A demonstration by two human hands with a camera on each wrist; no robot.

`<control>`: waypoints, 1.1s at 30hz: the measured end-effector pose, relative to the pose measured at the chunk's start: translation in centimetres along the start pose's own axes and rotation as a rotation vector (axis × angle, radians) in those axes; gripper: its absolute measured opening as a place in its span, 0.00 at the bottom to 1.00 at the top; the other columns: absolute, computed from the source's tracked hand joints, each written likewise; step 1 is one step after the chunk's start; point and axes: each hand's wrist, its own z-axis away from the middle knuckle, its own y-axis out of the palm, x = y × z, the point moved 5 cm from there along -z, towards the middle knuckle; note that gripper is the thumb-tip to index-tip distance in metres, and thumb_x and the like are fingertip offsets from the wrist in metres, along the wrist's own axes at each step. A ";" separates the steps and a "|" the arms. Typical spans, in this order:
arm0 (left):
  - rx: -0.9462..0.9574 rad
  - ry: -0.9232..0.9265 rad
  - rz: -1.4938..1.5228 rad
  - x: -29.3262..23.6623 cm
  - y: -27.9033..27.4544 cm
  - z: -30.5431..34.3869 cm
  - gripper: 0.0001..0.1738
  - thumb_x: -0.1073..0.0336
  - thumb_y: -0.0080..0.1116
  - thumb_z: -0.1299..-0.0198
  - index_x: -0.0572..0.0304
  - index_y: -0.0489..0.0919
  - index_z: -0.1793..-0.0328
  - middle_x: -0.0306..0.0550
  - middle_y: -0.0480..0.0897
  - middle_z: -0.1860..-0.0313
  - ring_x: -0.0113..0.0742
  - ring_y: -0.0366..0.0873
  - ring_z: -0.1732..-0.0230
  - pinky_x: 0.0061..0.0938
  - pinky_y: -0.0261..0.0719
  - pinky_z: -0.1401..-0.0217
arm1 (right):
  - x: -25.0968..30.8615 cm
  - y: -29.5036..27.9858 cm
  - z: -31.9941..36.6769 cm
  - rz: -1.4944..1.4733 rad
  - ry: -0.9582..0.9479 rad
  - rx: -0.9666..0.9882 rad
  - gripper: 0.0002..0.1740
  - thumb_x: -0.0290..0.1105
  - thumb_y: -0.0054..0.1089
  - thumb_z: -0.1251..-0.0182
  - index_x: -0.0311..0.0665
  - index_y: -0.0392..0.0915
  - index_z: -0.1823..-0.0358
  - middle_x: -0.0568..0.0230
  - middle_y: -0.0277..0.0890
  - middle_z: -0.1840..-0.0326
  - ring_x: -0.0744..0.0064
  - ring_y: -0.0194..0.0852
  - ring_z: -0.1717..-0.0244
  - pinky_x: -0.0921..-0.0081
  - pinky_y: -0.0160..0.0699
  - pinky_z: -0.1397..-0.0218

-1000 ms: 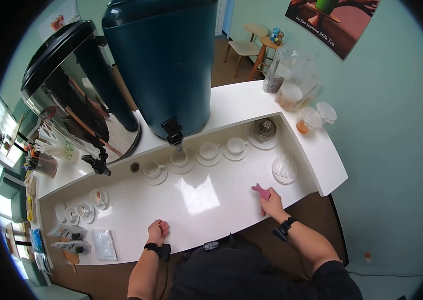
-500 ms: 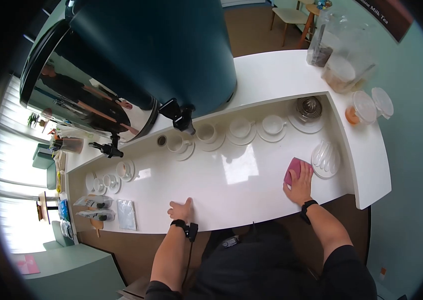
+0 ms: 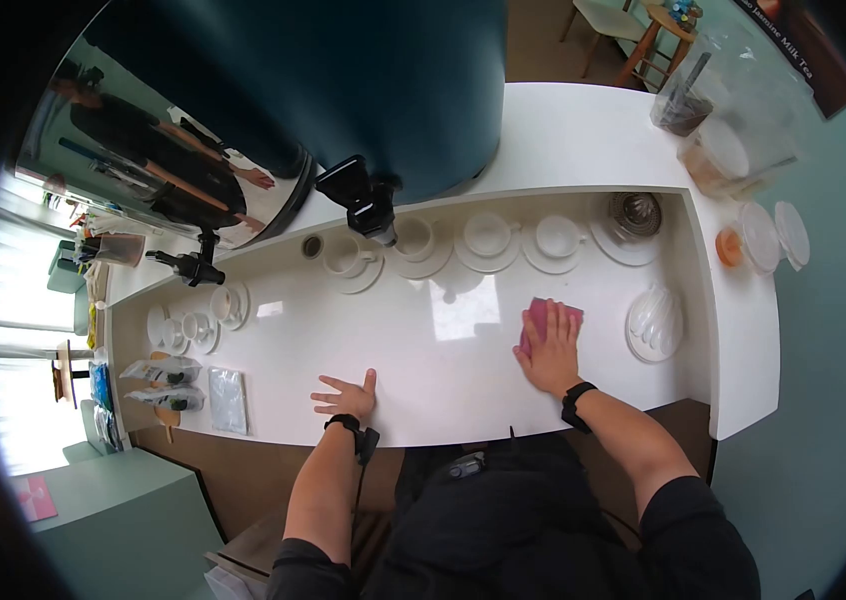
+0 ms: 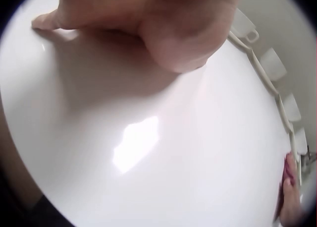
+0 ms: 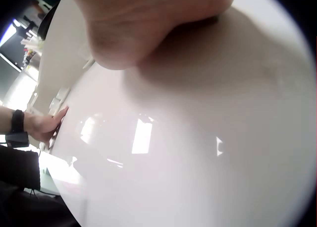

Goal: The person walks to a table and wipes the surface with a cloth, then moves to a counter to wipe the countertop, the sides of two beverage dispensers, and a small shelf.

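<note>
My right hand (image 3: 554,365) lies flat with straight fingers on a folded pink cloth (image 3: 540,308), pressing it to the white counter (image 3: 443,385). Part of the cloth shows past the fingertips; the palm hides the rest. To the left, my left hand (image 3: 349,397) rests on the counter near its front edge, fingers spread and holding nothing. In the left wrist view the left palm (image 4: 183,33) is close over the glossy surface, and the pink cloth (image 4: 289,171) shows at the far right under the other hand. The right wrist view shows the heel of the right hand (image 5: 124,38) low over the counter.
White cups on saucers (image 3: 488,235) line the back wall, below a black tap (image 3: 368,205) on a tall teal dispenser (image 3: 413,90). A metal juicer (image 3: 635,212) and a plate of white spoons (image 3: 655,325) stand right. Small cups (image 3: 198,328) and plastic packets (image 3: 228,400) sit left.
The right hand has gone from gripping the bunched cloth to lying flat on it, then slid it left. The left hand's loosely curled fingers have spread on the counter. The head view has shifted.
</note>
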 end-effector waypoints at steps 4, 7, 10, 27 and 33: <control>-0.092 0.020 0.011 -0.6 -0.5 2.1 0.73 0.18 0.48 0.47 0.61 0.23 0.18 0.79 0.21 0.21 0.80 0.17 0.21 0.75 0.29 0.26 | 4.1 0.5 -0.4 -0.098 -0.253 0.055 0.36 0.54 0.57 0.35 0.55 0.65 0.26 0.39 0.46 0.21 0.38 0.37 0.19 0.41 0.34 0.20; -0.242 0.150 -0.029 0.2 -1.2 0.6 0.65 0.22 0.46 0.42 0.58 0.32 0.16 0.74 0.27 0.19 0.74 0.20 0.19 0.74 0.30 0.25 | 4.5 -1.0 -1.1 -0.127 -0.363 0.193 0.34 0.53 0.60 0.38 0.58 0.69 0.29 0.44 0.51 0.22 0.41 0.43 0.21 0.44 0.41 0.21; -0.333 0.186 0.034 0.5 -4.8 -0.6 0.54 0.28 0.39 0.34 0.53 0.37 0.15 0.69 0.31 0.17 0.70 0.23 0.18 0.73 0.30 0.24 | 2.0 -1.2 -1.7 -0.086 -0.400 0.144 0.34 0.52 0.63 0.41 0.60 0.72 0.31 0.48 0.54 0.23 0.44 0.48 0.22 0.45 0.46 0.22; -0.289 -0.313 0.336 2.6 -5.8 -9.2 0.53 0.29 0.23 0.31 0.63 0.30 0.17 0.82 0.27 0.21 0.83 0.17 0.22 0.69 0.19 0.24 | 4.2 1.5 -4.1 0.092 0.048 0.013 0.37 0.49 0.60 0.40 0.56 0.65 0.27 0.44 0.46 0.20 0.41 0.38 0.20 0.43 0.33 0.20; -0.223 -0.323 0.312 2.9 -6.0 -9.5 0.54 0.27 0.22 0.32 0.62 0.29 0.17 0.82 0.26 0.21 0.82 0.16 0.22 0.68 0.19 0.24 | 5.7 2.4 -3.4 0.101 0.214 -0.109 0.38 0.49 0.58 0.37 0.50 0.63 0.26 0.40 0.47 0.21 0.37 0.39 0.20 0.38 0.34 0.21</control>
